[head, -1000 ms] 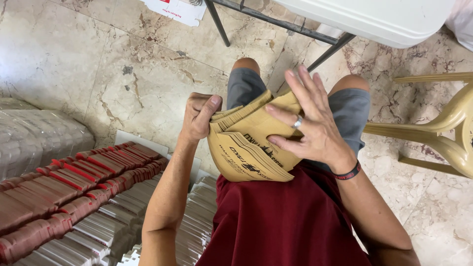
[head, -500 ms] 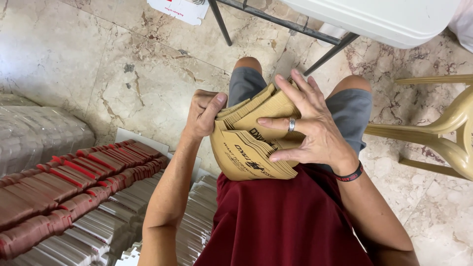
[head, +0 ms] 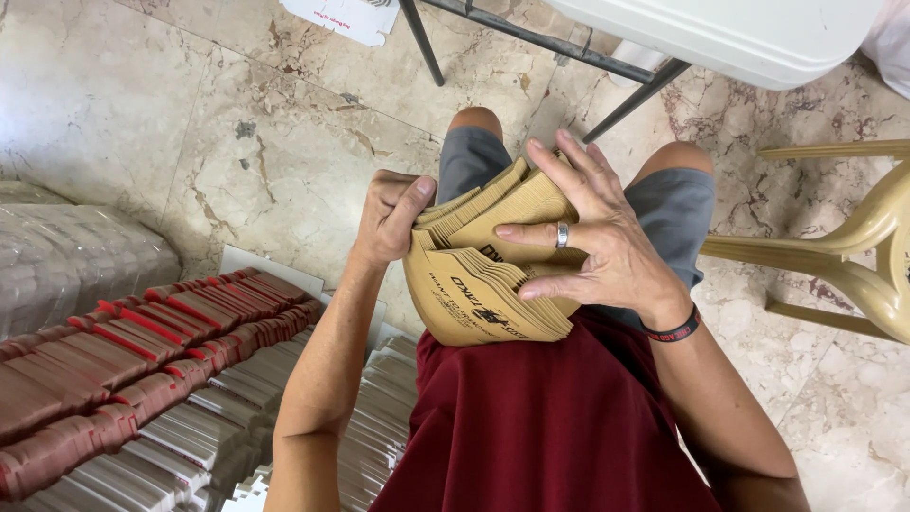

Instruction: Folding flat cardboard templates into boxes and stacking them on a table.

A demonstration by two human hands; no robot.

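Cardboard stack [head: 479, 284] | between both hands | left hand [head: 391, 216] pinching edge | right hand [head: 592, 246] splayed on top

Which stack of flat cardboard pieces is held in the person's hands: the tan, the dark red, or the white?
The tan stack, fanned between the left hand and right hand. The dark red stack and white stack lie untouched at the person's left.

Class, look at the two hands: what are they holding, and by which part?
A fanned stack of tan cardboard sleeves: left hand pinches its top-left edge, right hand spreads across its face.
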